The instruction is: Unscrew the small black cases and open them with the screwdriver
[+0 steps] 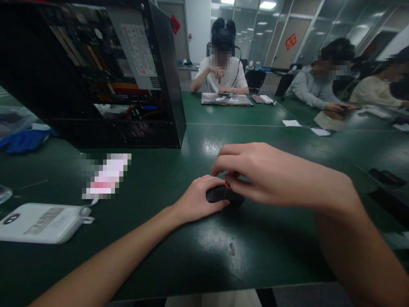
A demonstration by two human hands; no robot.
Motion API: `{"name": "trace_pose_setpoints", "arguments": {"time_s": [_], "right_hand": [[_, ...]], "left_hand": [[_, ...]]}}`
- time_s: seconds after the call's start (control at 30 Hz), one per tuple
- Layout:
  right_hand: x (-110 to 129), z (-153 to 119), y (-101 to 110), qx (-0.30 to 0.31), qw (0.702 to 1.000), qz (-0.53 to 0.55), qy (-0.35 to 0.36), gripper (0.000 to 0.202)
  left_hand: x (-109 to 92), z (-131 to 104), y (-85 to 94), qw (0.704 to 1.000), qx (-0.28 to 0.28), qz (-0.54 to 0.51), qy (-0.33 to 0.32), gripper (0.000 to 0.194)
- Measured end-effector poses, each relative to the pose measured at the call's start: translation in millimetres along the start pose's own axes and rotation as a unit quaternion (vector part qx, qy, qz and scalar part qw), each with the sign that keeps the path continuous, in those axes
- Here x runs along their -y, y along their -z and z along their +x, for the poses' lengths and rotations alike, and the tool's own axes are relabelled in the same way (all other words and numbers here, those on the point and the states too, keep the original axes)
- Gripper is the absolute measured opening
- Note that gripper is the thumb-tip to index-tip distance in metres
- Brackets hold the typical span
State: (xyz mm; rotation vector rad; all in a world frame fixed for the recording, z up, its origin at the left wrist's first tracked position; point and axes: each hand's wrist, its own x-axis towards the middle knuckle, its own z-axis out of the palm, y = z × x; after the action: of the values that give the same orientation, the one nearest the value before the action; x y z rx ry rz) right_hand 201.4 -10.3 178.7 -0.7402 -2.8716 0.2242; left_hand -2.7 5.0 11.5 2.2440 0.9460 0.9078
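Note:
A black computer mouse [215,194] lies on the green table, and my left hand [200,198] is closed around its left side, thumb at the near edge and fingers at the far edge. Above it, my right hand [252,170] pinches a small screwdriver [227,184] with red and black on its handle. The thin shaft points down to the top of the mouse; whether the tip touches a screw I cannot tell. Most of the handle is hidden by my fingers, and my right hand covers the mouse's right end.
An opened black computer case [164,85] stands at the back left. Nearer on the left are a white power bank [47,224], a blurred-out pinkish item [110,177] and a blue glove [25,140]. Across the table, a person [223,70] works over a flat panel [209,100]; others sit right.

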Motion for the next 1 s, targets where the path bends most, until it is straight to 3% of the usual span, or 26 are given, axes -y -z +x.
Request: {"name": "trace_pose_setpoints", "arguments": {"time_s": [0.1,0.27,0.43,0.6,0.77,1.0], "right_hand": [[0.8,-1.6,2.3,0.003,1.000,0.023,0.016,0.017],[0.4,0.6,0.3,-0.011,1.000,-0.014,-0.015,0.016],[2.2,0.3,-0.2,0.005,1.000,0.005,0.014,0.017],[3.3,0.5,-1.4,-0.011,0.998,-0.044,-0.034,0.015],[-0.5,2.0,-3.7,-0.012,1.000,-0.005,0.028,0.018],[-2.3,5.3,-6.3,-0.021,0.999,-0.037,-0.010,0.015]], "left_hand": [[0.8,-0.3,0.2,1.000,-0.001,0.002,-0.009,0.031],[0.0,-0.3,-0.1,1.000,-0.001,-0.014,0.000,0.032],[1.0,-1.5,-0.9,1.000,0.001,-0.014,0.005,0.028],[1.4,-1.7,-1.2,1.000,0.001,-0.022,-0.002,0.031],[2.1,-1.4,-2.2,1.000,-0.009,-0.018,-0.001,0.029],[-0.1,-1.2,-0.6,1.000,-0.009,-0.012,-0.008,0.031]]}}
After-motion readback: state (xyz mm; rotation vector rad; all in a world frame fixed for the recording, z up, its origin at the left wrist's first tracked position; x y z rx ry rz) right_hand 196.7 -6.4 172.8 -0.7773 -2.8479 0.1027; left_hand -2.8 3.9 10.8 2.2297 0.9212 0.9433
